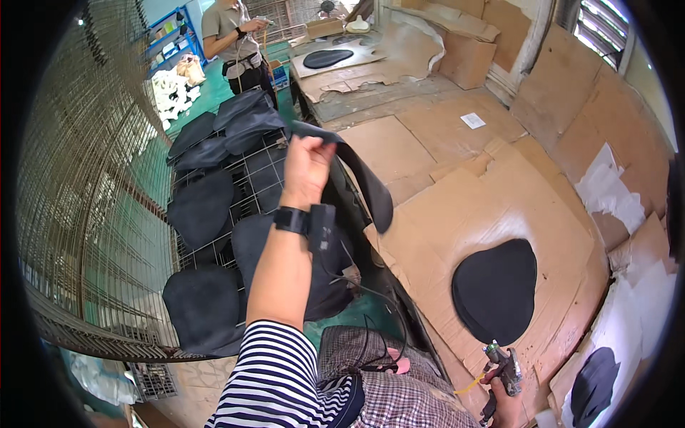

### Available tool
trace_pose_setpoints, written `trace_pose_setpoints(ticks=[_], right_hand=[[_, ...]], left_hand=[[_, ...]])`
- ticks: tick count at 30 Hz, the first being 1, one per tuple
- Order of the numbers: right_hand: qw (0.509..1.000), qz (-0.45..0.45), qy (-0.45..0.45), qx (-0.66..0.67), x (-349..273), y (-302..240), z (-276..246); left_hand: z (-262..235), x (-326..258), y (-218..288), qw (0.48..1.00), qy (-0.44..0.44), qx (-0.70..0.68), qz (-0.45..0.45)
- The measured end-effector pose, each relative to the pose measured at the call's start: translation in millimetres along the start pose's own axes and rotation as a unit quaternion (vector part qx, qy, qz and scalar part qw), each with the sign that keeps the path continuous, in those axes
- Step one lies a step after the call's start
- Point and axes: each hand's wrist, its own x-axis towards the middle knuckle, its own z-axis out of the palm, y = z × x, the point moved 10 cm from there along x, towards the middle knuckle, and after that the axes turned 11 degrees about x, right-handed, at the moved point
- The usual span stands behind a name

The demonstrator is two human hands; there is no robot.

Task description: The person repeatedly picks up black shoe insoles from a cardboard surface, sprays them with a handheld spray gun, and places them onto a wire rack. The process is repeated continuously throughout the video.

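My left hand (305, 167) is raised over the wire rack (253, 187) and grips a black seat-shaped cover piece (360, 175) by its upper edge; the piece hangs down to the right of the hand. A black watch sits on that wrist. My right hand (508, 406), at the lower right edge, holds a spray gun (505, 367) with its nozzle pointing up. Just above the gun another black seat-shaped piece (496, 289) lies flat on the cardboard-covered table (457, 207).
Several black pieces (203, 207) lie spread on the wire rack at left. A large fan guard (85, 178) fills the left side. Another person (232, 39) stands at the back. A further black piece (327, 57) lies on the far cardboard, one more (594, 381) at lower right.
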Motion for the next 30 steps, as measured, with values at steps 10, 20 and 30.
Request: trace_pose_setpoints(ticks=[10, 20, 30], right_hand=[[0.987, 0.079, -0.001, -0.142, -4.1, -8.5, 45.7], [0.973, 0.032, 0.023, -0.229, 1.6, -43.3, 81.6], [0.996, -0.009, -0.089, -0.018, 44.6, 11.3, 82.8]], left_hand=[[-262.3, 22.7, -4.9, 0.966, 0.251, 0.054, -0.011], [-357.3, -36.6, -89.6, 0.893, 0.414, 0.012, -0.175], [-197.4, -106.8, 129.9, 0.912, 0.332, 0.193, 0.147]])
